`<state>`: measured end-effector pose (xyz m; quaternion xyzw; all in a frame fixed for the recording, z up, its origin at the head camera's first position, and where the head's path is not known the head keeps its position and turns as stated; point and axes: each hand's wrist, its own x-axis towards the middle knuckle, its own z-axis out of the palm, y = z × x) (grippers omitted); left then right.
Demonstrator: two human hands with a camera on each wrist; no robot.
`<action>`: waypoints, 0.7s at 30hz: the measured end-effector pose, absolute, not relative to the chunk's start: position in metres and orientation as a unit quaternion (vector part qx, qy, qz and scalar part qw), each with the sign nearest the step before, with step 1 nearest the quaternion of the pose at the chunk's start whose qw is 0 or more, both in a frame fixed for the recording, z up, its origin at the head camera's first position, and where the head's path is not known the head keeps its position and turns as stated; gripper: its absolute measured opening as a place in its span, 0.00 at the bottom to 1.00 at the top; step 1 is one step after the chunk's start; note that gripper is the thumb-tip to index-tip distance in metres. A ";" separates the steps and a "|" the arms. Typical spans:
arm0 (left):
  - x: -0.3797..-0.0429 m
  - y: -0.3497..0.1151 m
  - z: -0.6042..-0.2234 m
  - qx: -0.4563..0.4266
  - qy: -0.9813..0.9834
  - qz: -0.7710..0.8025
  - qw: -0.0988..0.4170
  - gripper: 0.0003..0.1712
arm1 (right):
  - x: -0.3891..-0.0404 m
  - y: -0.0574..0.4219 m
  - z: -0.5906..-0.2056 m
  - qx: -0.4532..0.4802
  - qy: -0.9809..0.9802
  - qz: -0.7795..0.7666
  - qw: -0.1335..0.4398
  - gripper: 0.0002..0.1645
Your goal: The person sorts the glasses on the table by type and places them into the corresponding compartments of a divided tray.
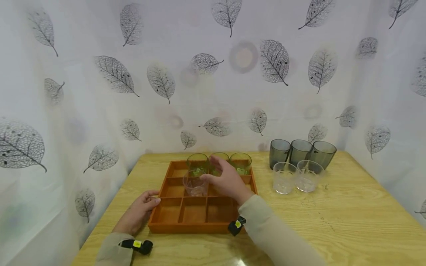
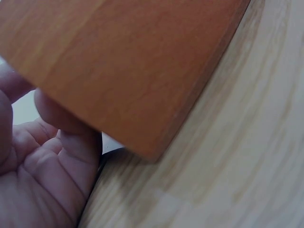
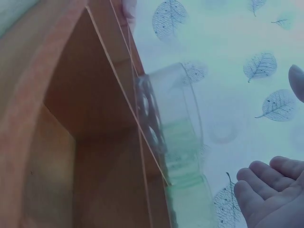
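Steadying the tray (image 1: 194,228) lower-center, I guess: left fingers (image 1: 154,203) touched it, grip unclear; right fingers (image 3: 270,176) held nothing.

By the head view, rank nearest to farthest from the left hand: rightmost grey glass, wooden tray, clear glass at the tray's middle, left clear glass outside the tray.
From the left hand:
1. Wooden tray, touching the hand.
2. Clear glass at the tray's middle.
3. Left clear glass, right of the tray.
4. Rightmost grey glass, far right, toward the back.
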<state>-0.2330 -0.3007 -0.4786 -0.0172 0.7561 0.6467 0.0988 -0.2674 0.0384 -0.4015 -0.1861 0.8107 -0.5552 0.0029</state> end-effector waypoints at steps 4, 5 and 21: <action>-0.234 -0.301 -0.478 -0.017 0.759 0.643 0.101 0.30 | -0.267 0.052 -0.395 -0.180 0.808 -0.561 0.003 0.59; -0.234 -0.301 -0.478 -0.017 0.759 0.643 0.101 0.30 | -0.267 0.055 -0.393 -0.177 0.808 -0.562 0.001 0.59; -0.234 -0.300 -0.478 -0.021 0.755 0.648 0.100 0.30 | -0.266 0.107 -0.373 -0.173 0.808 -0.563 -0.017 0.59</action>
